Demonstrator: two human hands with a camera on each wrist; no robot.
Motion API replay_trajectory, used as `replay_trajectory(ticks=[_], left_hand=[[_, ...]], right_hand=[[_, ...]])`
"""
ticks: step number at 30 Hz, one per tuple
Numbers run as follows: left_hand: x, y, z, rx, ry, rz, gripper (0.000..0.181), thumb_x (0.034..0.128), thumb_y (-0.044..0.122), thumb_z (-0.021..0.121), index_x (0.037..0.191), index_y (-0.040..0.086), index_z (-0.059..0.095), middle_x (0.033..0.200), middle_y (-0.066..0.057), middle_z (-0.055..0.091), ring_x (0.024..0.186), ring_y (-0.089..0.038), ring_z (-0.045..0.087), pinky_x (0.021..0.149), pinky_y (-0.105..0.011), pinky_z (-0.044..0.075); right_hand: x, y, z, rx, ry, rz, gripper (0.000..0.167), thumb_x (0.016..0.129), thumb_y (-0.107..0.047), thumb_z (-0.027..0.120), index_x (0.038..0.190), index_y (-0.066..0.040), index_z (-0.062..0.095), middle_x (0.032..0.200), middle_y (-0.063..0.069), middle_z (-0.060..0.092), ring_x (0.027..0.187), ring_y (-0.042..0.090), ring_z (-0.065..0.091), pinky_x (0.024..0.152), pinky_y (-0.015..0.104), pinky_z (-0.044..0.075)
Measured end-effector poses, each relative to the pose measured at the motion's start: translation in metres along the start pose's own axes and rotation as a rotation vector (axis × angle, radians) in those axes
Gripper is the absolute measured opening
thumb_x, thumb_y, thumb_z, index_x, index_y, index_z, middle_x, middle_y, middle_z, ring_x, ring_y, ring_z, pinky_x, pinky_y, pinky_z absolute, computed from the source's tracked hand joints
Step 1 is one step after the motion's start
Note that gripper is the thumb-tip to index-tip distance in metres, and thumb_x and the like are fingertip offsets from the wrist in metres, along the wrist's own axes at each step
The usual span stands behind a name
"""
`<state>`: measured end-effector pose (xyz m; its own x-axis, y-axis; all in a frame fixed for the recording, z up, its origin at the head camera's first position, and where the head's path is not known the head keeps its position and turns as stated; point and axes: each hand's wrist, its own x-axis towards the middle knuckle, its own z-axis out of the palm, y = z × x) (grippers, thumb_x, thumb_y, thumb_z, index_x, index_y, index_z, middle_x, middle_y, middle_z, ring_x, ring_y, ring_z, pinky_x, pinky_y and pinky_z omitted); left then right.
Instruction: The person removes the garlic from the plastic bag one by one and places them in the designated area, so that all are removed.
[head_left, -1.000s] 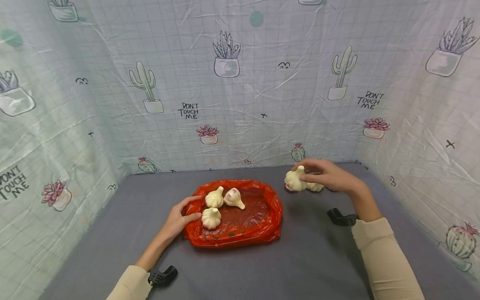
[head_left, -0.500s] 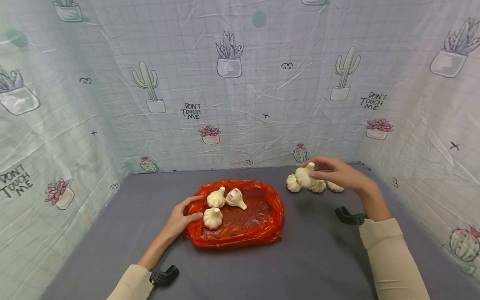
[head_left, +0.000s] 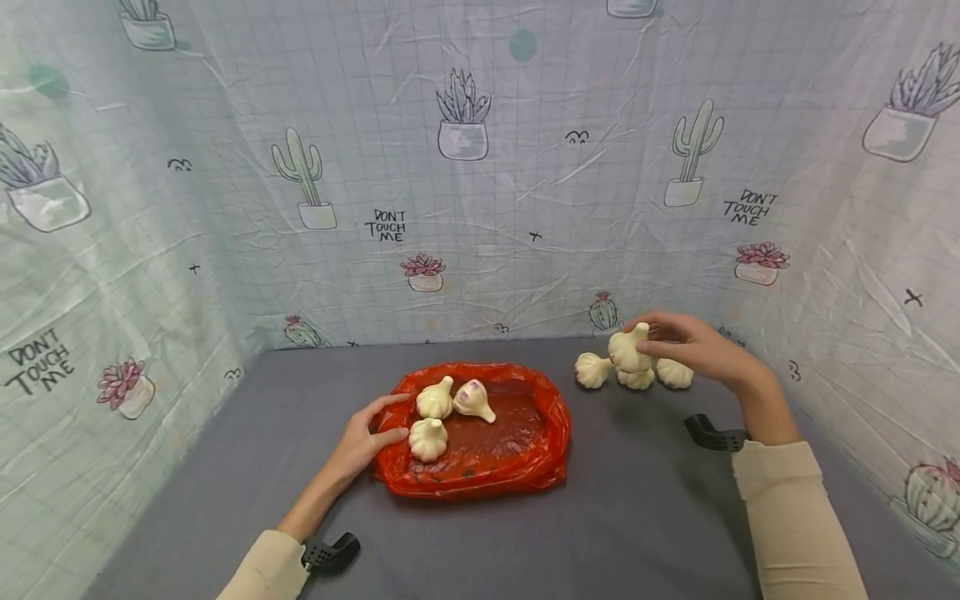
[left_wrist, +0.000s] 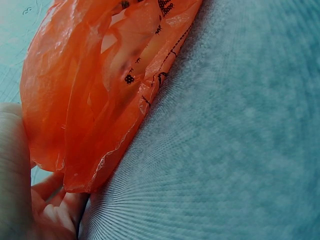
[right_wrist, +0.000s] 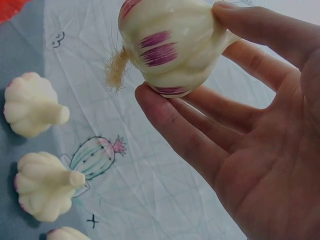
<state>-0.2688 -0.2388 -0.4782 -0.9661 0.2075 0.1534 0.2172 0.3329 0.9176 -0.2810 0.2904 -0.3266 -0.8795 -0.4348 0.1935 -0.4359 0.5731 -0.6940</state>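
Observation:
My left hand (head_left: 365,437) grips the left end of a red plastic bag (head_left: 551,450), which lies with its rim spread on the table. In the left wrist view, the red bag (left_wrist: 95,100) sits between thumb and fingers. Inside the bag are three garlic bulbs (head_left: 427,440). My right hand (head_left: 693,346) pinches another garlic bulb (head_left: 628,350) in the air at the back right. In the right wrist view this held garlic bulb (right_wrist: 170,50) shows purple streaks and a tuft of roots, with fingertips and thumb around it. Below it, more garlic bulbs (head_left: 675,373) rest on the table.
The grey table (head_left: 510,542) meets a patterned fabric backdrop (head_left: 517,192) at the back and both sides. Another loose garlic bulb (head_left: 592,370) lies between the bag and the right hand.
My right hand has lifted the garlic bulb slightly and moved it to the right, uncovering the bulbs on the table. The left hand stays at the bag; the head view has shifted slightly.

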Motion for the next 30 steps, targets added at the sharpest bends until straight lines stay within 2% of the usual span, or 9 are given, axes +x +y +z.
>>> replay_trajectory(ticks=[9,14,20,27,30], left_hand=[[0.000,0.000,0.001,-0.013,0.000,-0.007,0.052,0.0927,0.015,0.075,0.143,0.017,0.061,0.147,-0.018,0.057,0.120,-0.030,0.063,0.090,-0.024,0.054],[0.000,0.000,0.001,-0.007,0.004,-0.002,0.052,0.0924,0.015,0.076,0.142,0.017,0.061,0.147,-0.018,0.058,0.120,-0.030,0.062,0.090,-0.023,0.054],[0.000,-0.001,0.000,-0.010,0.003,-0.003,0.052,0.0923,0.016,0.076,0.143,0.017,0.061,0.147,-0.018,0.057,0.120,-0.029,0.062,0.090,-0.023,0.054],[0.000,0.000,0.000,-0.001,0.005,-0.006,0.052,0.0927,0.016,0.076,0.143,0.017,0.061,0.148,-0.018,0.057,0.120,-0.029,0.062,0.090,-0.024,0.054],[0.000,0.000,0.001,0.002,0.004,-0.004,0.052,0.0928,0.017,0.075,0.143,0.017,0.061,0.148,-0.018,0.057,0.120,-0.029,0.063,0.090,-0.024,0.055]], right_hand=[[-0.002,0.007,-0.003,0.002,0.018,0.006,0.030,0.105,-0.027,0.061,0.133,-0.016,0.066,0.134,0.004,0.064,0.117,0.009,0.060,0.094,0.024,0.050],[-0.004,0.010,-0.006,-0.001,0.028,0.015,0.031,0.106,-0.027,0.060,0.134,-0.015,0.065,0.136,0.003,0.063,0.119,0.005,0.059,0.094,0.022,0.049],[-0.006,0.014,-0.009,0.004,0.044,0.017,0.034,0.106,-0.025,0.060,0.137,-0.010,0.063,0.134,-0.008,0.061,0.118,-0.001,0.058,0.094,0.018,0.047],[-0.007,0.019,-0.010,0.012,0.064,0.005,0.032,0.106,-0.023,0.060,0.134,-0.009,0.064,0.134,0.000,0.063,0.116,-0.004,0.058,0.093,0.016,0.047],[-0.008,0.022,-0.011,0.017,0.073,0.008,0.033,0.105,-0.023,0.060,0.134,-0.007,0.063,0.133,-0.004,0.063,0.116,-0.004,0.058,0.092,0.015,0.047]])
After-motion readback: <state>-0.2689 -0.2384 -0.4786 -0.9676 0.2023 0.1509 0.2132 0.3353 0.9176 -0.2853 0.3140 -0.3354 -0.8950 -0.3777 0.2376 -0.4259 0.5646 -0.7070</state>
